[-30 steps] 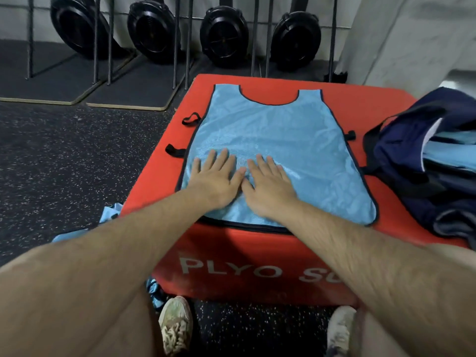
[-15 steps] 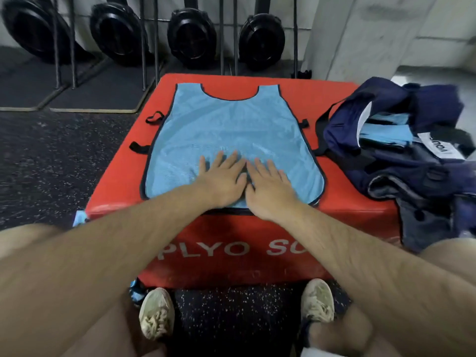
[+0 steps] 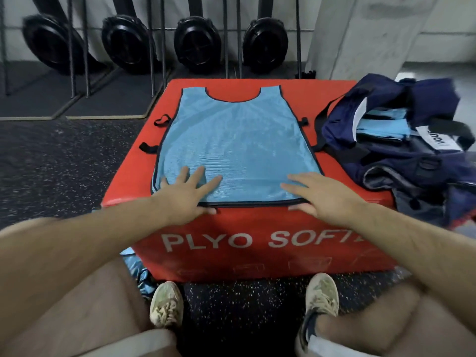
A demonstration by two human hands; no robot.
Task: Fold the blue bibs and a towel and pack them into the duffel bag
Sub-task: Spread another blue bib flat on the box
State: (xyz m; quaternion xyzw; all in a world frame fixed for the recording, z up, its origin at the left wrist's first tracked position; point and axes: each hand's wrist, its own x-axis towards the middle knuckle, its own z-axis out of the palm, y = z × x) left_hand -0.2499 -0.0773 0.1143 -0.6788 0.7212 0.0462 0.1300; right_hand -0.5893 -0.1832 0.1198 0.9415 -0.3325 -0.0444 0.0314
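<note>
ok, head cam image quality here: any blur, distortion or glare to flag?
Head view: strong wide-angle bending, the racks at the top splay outward and the forearms balloon at the lower edge. The duffel bag smears at the right edge; the right hand is slightly soft. The blue bib and left hand are fairly sharp. Soft sheen on the red plyo box, no hard glare.

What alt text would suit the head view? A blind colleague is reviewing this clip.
A light blue bib lies spread flat on a red plyo box, with the left hand and right hand resting open near its two front corners. An open navy duffel bag beside it already holds blue fabric.
</note>
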